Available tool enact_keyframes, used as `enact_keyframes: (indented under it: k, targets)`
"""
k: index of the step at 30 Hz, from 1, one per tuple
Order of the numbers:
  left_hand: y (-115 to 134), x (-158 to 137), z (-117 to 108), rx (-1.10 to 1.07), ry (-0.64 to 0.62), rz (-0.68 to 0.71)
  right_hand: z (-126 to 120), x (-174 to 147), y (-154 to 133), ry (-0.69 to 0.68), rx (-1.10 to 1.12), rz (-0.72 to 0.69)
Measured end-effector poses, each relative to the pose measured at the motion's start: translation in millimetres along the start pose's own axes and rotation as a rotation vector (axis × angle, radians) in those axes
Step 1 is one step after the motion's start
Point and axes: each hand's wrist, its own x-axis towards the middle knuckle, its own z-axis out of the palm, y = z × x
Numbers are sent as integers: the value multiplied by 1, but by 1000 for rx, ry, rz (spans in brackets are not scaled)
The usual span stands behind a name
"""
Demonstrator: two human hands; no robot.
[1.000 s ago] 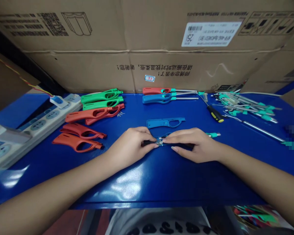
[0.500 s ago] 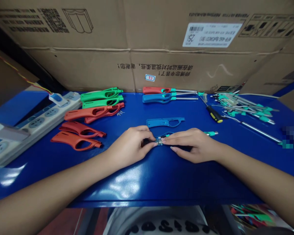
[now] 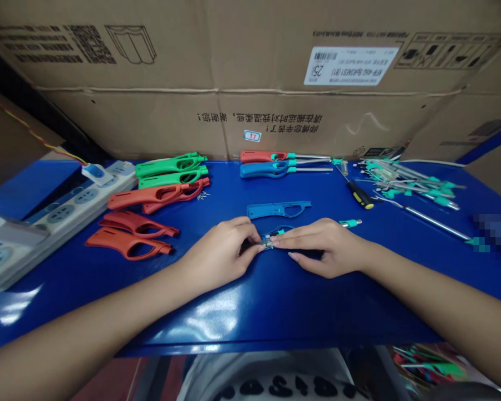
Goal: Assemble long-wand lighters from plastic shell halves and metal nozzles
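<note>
My left hand (image 3: 227,248) is closed in a pinch on the rear part of a blue lighter casing half, which lies low over the table. My right hand (image 3: 328,248) presses its fingertips on a small clear and metallic part (image 3: 268,243) in that casing, its thumb held a little apart below. A teal trigger (image 3: 280,231) shows between the hands. Most of the casing is hidden under my fingers, and a teal-collared metal tube end (image 3: 350,224) sticks out past my right hand. Just behind lies another blue casing half (image 3: 278,209), flat on the table.
Green casings (image 3: 173,177) and red-orange casings (image 3: 129,243) lie left, beside a power strip (image 3: 62,214). Assembled lighters (image 3: 265,169) rest at the back. To the right are a screwdriver (image 3: 359,196), a pile of metal tubes with wires (image 3: 413,181) and a single tube (image 3: 438,224). Cardboard (image 3: 150,117) stands behind.
The view has shifted slightly. Both hands stay at the same blue casing, with my right fingertips still on the small clear part; nothing else has visibly moved.
</note>
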Motion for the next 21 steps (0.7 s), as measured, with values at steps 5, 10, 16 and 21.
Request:
enact_keyframes:
  k: [5,10,16,21]
  targets:
    - [0,0,0,3,-2,6,0,-1,1,-18,-17,-11]
    - [1,0,0,20,8,16,0,-1,2,-21,-15,-25]
    - [-1,-3,-2,80,15,74,-3,0,-4,-49,-96,-47]
    - [0,-6,-6,342,86,94,0,2,-12,-52,-289,-102]
